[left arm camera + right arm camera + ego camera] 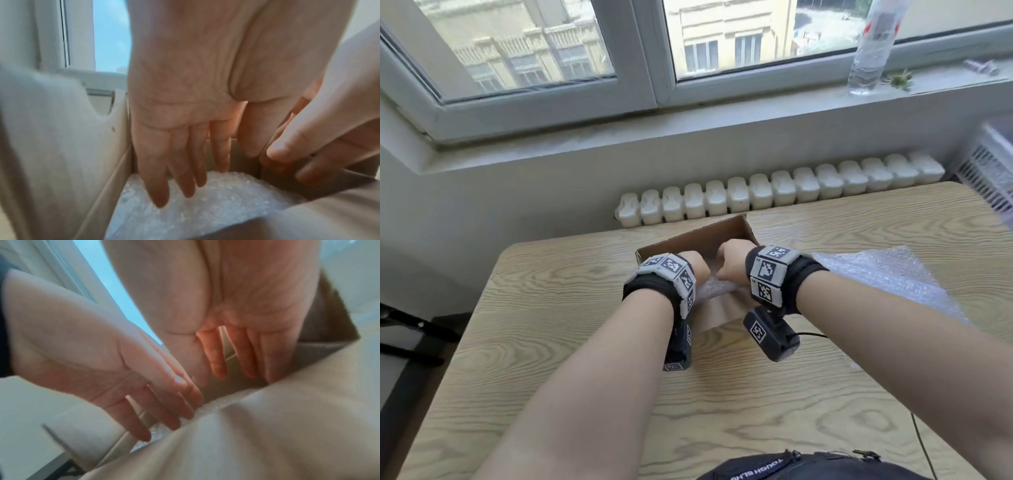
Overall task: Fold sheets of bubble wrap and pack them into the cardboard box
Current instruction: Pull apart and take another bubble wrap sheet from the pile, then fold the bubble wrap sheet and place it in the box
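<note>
- Both hands reach down into the cardboard box [726, 233] side by side, the left hand [185, 113] with fingers straight and spread slightly, fingertips touching the folded bubble wrap [205, 203] below them.
- The right hand [236, 318] also shows straight fingers pointing down into the box; from its wrist view the fingertips drop behind a cardboard flap, so whether they touch the wrap is probably yes, but I cannot tell for sure.
- Neither hand pinches anything; both look flat and pressing rather than gripping.
- The step in hand appears to be seating a folded sheet flat on the box floor. To do it well, press with flat fingers across the whole sheet, working outward from between the hands toward the walls, so the fold stays closed and the corners settle.
- Keep the near flap, just under the wrists, pushed back so it does not fold in over the wrap.
- The packed wrap is translucent white, pebbled with small bubbles, lying fairly level and filling the floor beneath the left fingertips up to the box wall.
- A loose sheet of bubble wrap [887, 274] lies unfolded on the bench [551, 342], outward of the right forearm, so more folding seems to remain.
</note>
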`<action>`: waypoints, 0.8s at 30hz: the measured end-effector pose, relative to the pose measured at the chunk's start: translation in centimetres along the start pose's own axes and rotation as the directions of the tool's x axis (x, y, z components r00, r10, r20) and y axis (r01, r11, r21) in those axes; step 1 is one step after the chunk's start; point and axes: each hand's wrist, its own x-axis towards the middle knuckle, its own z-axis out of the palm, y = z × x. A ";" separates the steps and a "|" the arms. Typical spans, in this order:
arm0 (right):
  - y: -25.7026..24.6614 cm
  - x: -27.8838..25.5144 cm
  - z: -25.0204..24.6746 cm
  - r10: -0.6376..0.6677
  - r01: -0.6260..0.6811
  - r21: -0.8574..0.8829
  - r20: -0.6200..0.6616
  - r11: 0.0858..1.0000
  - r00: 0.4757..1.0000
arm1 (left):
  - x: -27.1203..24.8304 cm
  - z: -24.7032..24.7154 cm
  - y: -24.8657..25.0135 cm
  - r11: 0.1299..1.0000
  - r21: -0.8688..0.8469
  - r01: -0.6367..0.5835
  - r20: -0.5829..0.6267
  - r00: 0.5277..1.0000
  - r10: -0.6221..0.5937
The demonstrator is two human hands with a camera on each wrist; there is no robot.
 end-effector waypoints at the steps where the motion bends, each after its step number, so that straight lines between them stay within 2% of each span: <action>1: 0.2 -1.1 -0.5 -0.030 0.033 0.050 -0.054 0.998 0.998 | -0.5 -0.1 0.3 0.998 -0.061 -0.002 -0.006 1.000 0.001; 3: 1.8 -3.1 -1.0 -0.070 0.108 0.179 -0.205 0.978 0.976 | -1.6 -0.4 1.2 0.984 -0.168 -0.051 -0.062 0.997 0.041; 5: 3.7 -5.3 -1.5 -0.056 0.161 0.298 -0.332 0.941 0.942 | -3.1 -0.9 2.6 0.960 -0.266 -0.088 -0.126 0.990 0.056; 7: 6.1 -6.7 -1.7 0.008 0.159 0.380 -0.402 0.911 0.916 | -4.2 -1.2 4.3 0.921 -0.355 -0.157 -0.215 0.973 0.083; 9: 8.9 -7.7 -1.7 0.096 0.091 0.416 -0.409 0.905 0.907 | -5.0 -1.1 6.4 0.878 -0.421 -0.227 -0.274 0.955 0.115; 12: 13.8 -9.2 -1.4 0.212 -0.058 0.405 -0.345 0.913 0.914 | -5.8 -0.4 9.8 0.822 -0.480 -0.305 -0.284 0.941 0.184; 15: 19.2 -10.1 -0.4 0.309 -0.246 0.270 -0.222 0.931 0.925 | -6.2 0.5 13.0 0.812 -0.479 -0.333 -0.255 0.938 0.234; 18: 23.8 -10.9 0.3 0.445 -0.421 0.182 -0.122 0.889 0.887 | -6.4 1.5 15.8 0.825 -0.454 -0.338 -0.210 0.940 0.269; 20: 26.3 -11.5 0.6 0.485 -0.450 0.261 -0.089 0.854 0.870 | -6.2 2.0 17.2 0.841 -0.425 -0.334 -0.190 0.942 0.278; 24: 29.2 -11.8 0.7 0.439 -0.360 0.497 -0.047 0.789 0.897 | -6.1 2.6 19.4 0.854 -0.418 -0.311 -0.161 0.950 0.267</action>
